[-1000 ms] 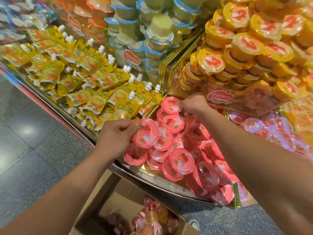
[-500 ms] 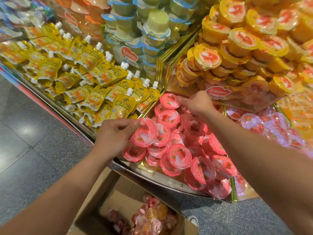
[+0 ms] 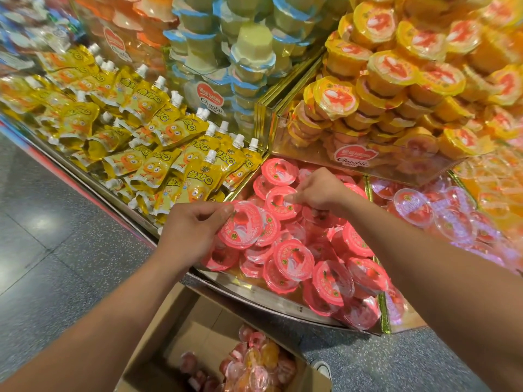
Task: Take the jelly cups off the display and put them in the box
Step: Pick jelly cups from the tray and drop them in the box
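Display [image 3: 283, 303], lower front bin: heap of pink-lidded jelly cups [image 3: 294, 258], tilted and overlapping, several leaning against the metal front lip.

Left hand [image 3: 195, 230]: fingers curled, thumb on top, gripping a front cup [image 3: 240, 224] by its near rim, lid facing the camera, raised just above the heap at the bin's left end. Another cup close behind it; held or merely touching, impossible to tell.

Right hand [image 3: 318, 190]: thumb and fingertips pinching the edge of a rear cup [image 3: 278, 203], further back in the same bin.

Cardboard box [image 3: 158, 346]: on the floor [image 3: 56, 250] below the display's edge, flaps open, boxed cups [image 3: 252, 360] in pink and orange piled toward its right side.

Neighbouring stock: yellow spouted pouches [image 3: 169, 154] to the left; pale green cups [image 3: 249, 52] with blue rims behind; orange cups [image 3: 396, 80] stacked behind a clear panel to the right; clear-lidded cups [image 3: 418, 207] in the adjoining bin.

White shoe tip [image 3: 322, 367] just beside the box.
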`<state>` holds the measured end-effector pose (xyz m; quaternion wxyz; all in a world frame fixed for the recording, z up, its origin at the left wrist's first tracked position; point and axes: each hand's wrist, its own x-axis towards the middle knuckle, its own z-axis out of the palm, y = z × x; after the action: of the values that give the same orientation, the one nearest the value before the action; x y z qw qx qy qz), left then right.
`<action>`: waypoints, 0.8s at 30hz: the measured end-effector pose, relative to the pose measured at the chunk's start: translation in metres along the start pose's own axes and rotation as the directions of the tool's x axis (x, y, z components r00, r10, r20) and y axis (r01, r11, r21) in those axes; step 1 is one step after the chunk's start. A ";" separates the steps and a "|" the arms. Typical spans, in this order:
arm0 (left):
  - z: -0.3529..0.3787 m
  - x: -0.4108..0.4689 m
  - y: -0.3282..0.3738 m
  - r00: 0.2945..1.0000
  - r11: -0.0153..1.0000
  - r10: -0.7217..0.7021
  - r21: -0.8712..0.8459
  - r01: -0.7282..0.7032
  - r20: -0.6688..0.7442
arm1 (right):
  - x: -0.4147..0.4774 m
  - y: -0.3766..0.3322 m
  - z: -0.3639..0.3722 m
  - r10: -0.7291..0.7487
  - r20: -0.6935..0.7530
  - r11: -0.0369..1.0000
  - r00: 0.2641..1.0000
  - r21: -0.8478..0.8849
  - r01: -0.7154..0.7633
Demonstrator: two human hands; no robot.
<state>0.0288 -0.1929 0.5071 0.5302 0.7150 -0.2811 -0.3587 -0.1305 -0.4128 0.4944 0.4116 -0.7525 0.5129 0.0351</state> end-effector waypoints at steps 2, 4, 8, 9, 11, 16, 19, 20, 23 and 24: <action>0.000 -0.001 -0.001 1.000 1.000 -0.009 -0.007 0.009 -0.003 | -0.003 0.001 -0.004 -0.006 0.028 0.999 1.000 -0.034 0.007; 0.001 -0.002 -0.003 1.000 1.000 -0.015 -0.005 0.015 -0.005 | -0.005 -0.002 -0.007 -0.041 0.068 0.993 0.997 -0.110 0.049; 0.005 -0.001 0.001 1.000 1.000 -0.017 -0.024 0.017 -0.002 | -0.003 -0.012 -0.011 -0.058 0.057 0.983 0.997 -0.170 0.067; 0.006 -0.001 0.001 1.000 0.999 -0.016 -0.028 0.016 -0.002 | -0.002 -0.011 -0.011 -0.053 0.049 0.987 0.997 -0.149 0.060; 0.007 0.001 0.002 1.000 0.999 -0.027 -0.045 0.027 -0.002 | -0.001 -0.008 -0.009 -0.042 0.052 0.993 0.998 -0.106 0.047; 0.005 0.008 0.003 0.999 0.992 -0.047 -0.119 0.045 -0.007 | -0.004 -0.001 -0.011 -0.026 -0.010 0.999 1.000 0.019 0.026; 0.003 0.010 0.004 0.998 0.986 -0.060 -0.159 0.056 -0.017 | -0.010 -0.003 -0.014 -0.035 -0.118 0.997 0.992 0.058 0.042; 0.003 0.010 0.005 0.998 0.986 -0.061 -0.158 0.057 -0.020 | -0.012 -0.004 -0.014 -0.034 -0.161 0.996 0.986 0.079 0.047; 0.000 0.008 0.007 0.998 0.992 -0.038 -0.125 0.033 -0.043 | -0.020 -0.010 -0.013 -0.046 -0.265 0.992 0.963 0.098 0.075; -0.002 0.006 0.008 0.998 0.994 -0.024 -0.106 0.018 -0.059 | -0.022 -0.012 -0.012 -0.056 -0.283 0.990 0.957 0.108 0.090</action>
<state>0.0339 -0.1989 0.5135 0.5717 0.6992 -0.2383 -0.3570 -0.1361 -0.4029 0.5201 0.3805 -0.7424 0.5388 -0.1175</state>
